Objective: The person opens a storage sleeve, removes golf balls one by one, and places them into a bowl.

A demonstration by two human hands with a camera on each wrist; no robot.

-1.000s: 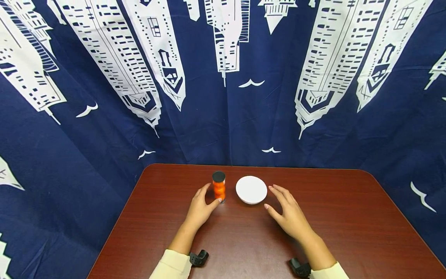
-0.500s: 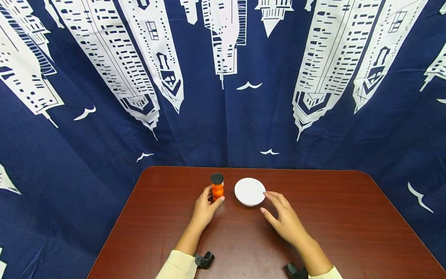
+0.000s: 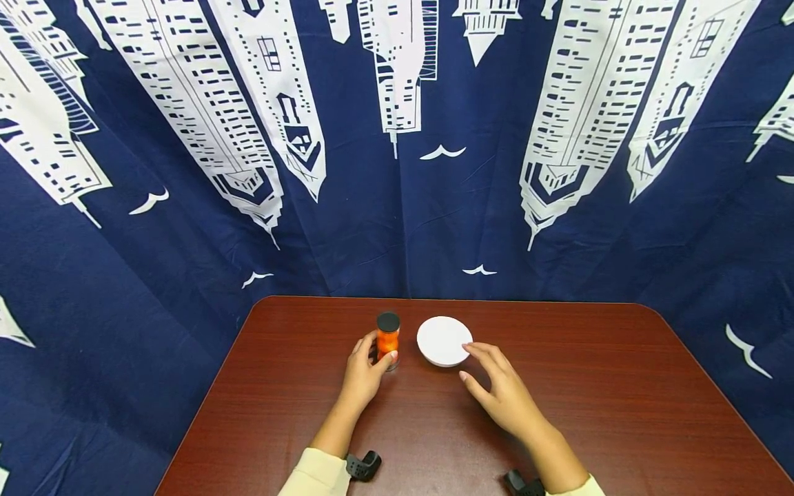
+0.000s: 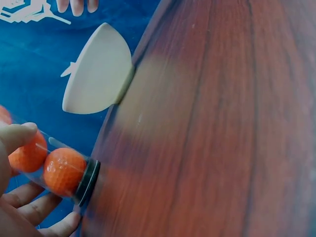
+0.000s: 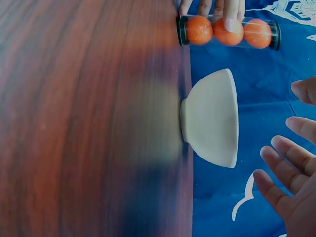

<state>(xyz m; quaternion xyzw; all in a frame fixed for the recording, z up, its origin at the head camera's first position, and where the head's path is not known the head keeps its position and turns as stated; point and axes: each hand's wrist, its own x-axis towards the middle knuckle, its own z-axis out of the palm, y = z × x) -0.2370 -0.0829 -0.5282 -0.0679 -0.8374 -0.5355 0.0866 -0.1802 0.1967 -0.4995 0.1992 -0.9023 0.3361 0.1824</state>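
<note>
A clear tube [image 3: 388, 339] of orange golf balls with black end caps stands upright on the table. My left hand [image 3: 362, 375] holds it low around its side, thumb on the near right and fingers behind. In the right wrist view, three balls [image 5: 256, 33] show stacked in the tube. Just right of it is a white bowl [image 3: 440, 337], upright on its narrow foot. My right hand [image 3: 505, 396] hovers at the bowl's right side with fingers spread and nothing in its grasp. Its fingertips overlap the rim in the head view but are apart from the bowl [image 5: 212, 118] in the right wrist view.
The brown wooden table [image 3: 298, 331] has rounded far corners. Behind it hangs a dark blue cloth [image 3: 372, 227] printed with white buildings and birds. Black camera mounts [image 3: 364, 466] sit on both wrists, below cream sleeves.
My left hand has closed around the golf ball tube, which it stood beside with fingers spread a second ago. The right hand has come left, nearer the bowl's rim.
</note>
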